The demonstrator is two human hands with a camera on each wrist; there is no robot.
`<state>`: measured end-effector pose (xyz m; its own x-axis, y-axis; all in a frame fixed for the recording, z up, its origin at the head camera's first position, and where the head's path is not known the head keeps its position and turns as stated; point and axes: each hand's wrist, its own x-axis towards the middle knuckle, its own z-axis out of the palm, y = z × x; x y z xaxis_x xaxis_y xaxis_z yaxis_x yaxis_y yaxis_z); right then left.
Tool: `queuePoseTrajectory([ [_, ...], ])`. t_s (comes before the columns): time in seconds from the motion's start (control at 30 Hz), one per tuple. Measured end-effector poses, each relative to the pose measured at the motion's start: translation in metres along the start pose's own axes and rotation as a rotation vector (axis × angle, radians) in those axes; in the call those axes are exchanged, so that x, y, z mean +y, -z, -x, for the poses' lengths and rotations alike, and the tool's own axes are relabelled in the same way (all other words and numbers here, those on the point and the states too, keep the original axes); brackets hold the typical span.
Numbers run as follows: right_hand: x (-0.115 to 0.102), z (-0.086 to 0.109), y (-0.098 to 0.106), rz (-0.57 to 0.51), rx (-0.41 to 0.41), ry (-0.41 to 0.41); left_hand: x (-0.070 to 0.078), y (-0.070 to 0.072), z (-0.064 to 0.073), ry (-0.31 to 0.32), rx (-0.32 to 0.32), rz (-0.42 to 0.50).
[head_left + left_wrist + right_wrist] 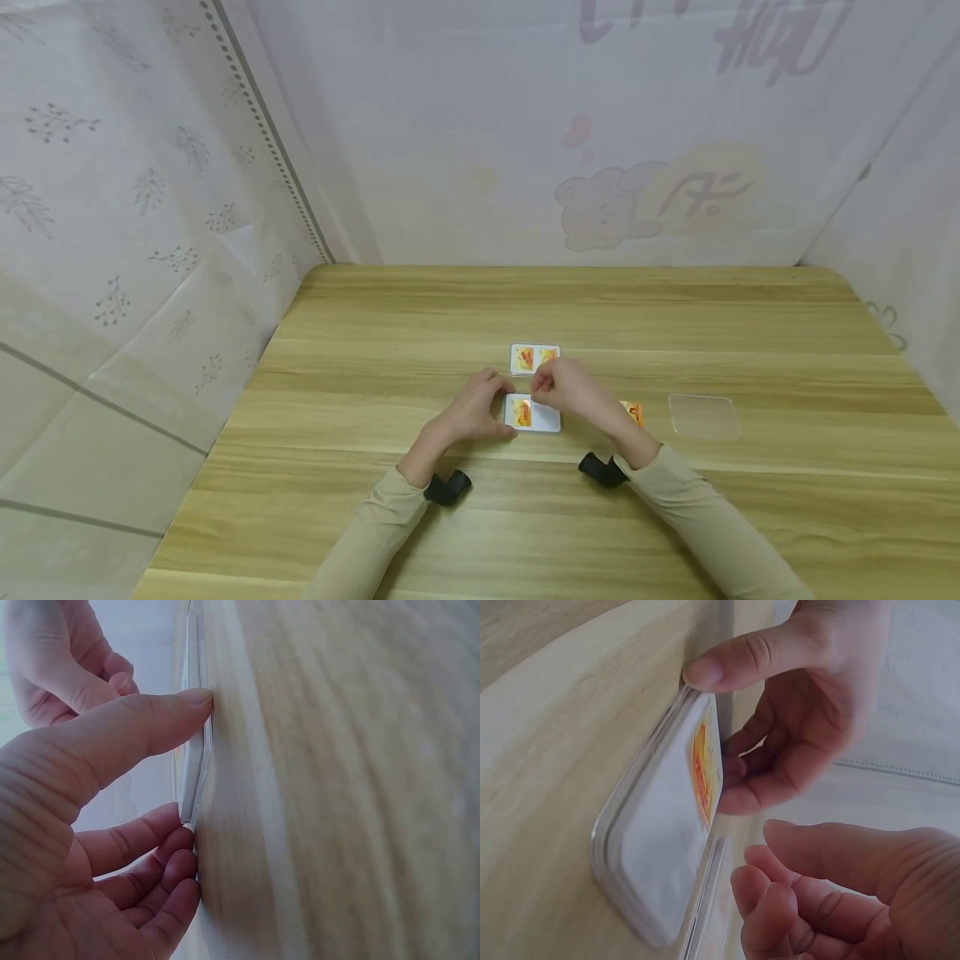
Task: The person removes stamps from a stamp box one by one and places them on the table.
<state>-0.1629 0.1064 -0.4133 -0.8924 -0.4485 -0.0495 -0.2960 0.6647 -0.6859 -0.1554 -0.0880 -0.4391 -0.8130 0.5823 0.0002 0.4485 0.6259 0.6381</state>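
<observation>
A flat white rectangular case (545,420) lies on the wooden table, a yellow-orange sticker (521,412) on its left half and the right half plain white. My left hand (472,410) holds its left end, thumb on the near edge and fingers at the far edge. In the left wrist view the thumb presses the side of the case (193,761). Just above the plain half hovers my right hand (576,390). Its fingers are loosely curled in the right wrist view, a small gap beside the thumb (817,851), and nothing shows between them.
Behind the case lies a similar case (535,369) with two yellow-orange pictures, partly covered by the right hand. A yellow-orange piece (634,411) shows beside the right forearm. Farther right is a clear plastic lid (705,415). Black wrist mounts (447,488) sit at both wrists.
</observation>
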Motion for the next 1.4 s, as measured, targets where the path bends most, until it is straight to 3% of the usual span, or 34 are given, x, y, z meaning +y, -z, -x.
queuePoseTrajectory([
  [0.27,-0.003,-0.006,-0.007,-0.029,-0.040,-0.026,0.000,0.001,0.000,0.002,-0.005,-0.004],
  [0.53,-0.004,-0.008,-0.013,-0.029,-0.048,-0.002,-0.001,0.000,0.000,0.002,0.003,0.004],
  [0.9,-0.009,-0.012,-0.021,0.029,-0.033,-0.094,-0.002,-0.001,0.000,0.003,0.002,0.018],
  [1.4,-0.008,-0.014,-0.024,0.056,0.007,-0.071,-0.003,-0.001,0.000,0.006,-0.006,0.019],
])
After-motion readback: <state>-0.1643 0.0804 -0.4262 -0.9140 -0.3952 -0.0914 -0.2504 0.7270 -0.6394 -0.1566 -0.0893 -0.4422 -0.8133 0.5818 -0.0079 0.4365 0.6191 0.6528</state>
